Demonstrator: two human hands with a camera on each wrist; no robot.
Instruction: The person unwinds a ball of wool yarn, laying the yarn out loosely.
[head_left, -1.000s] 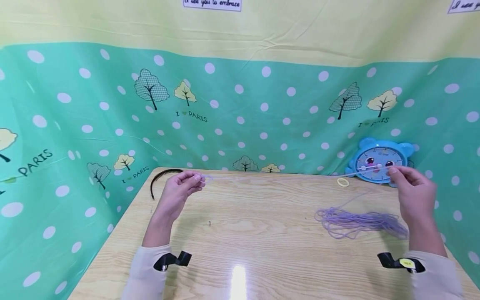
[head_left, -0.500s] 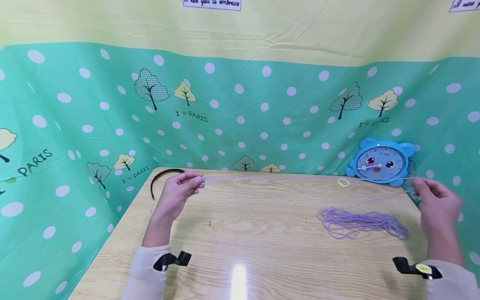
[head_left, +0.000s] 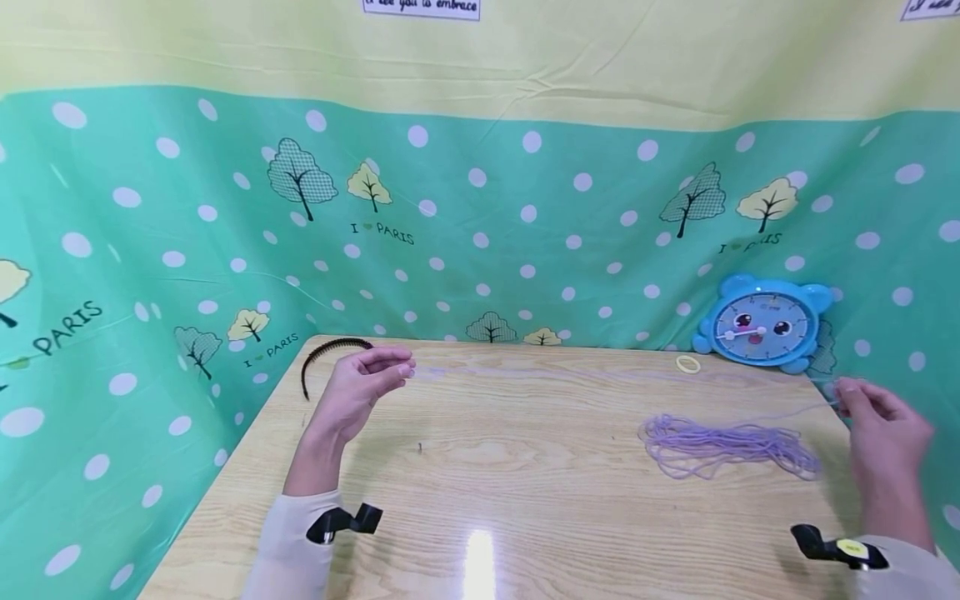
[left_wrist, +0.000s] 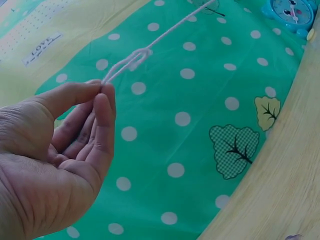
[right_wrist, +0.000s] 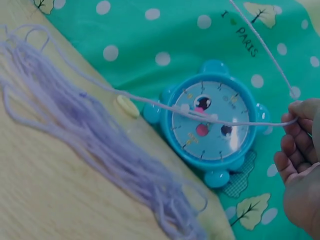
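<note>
A light purple cord (left_wrist: 175,27) runs across the table between the two raised hands. My left hand (head_left: 356,387) pinches its end between thumb and fingertips, and a small knotted loop (left_wrist: 136,61) shows just beyond them in the left wrist view. Far to the right, my right hand (head_left: 888,429) pinches the same cord between thumb and forefinger, with its other fingers curled. From there a strand leads back to a loose purple cord bundle (head_left: 731,448) on the table, left of the right hand.
A blue animal-shaped clock (head_left: 765,329) stands at the back right, with a pale yellow ring (head_left: 687,364) lying beside it. At the back left lies a dark toothed headband (head_left: 315,358). A green dotted curtain (head_left: 450,250) hangs behind the wooden table (head_left: 525,500).
My right hand has moved right and then lower, past the clock, drawing the cord out longer. The left hand has stayed nearly in place, still holding the cord's end.
</note>
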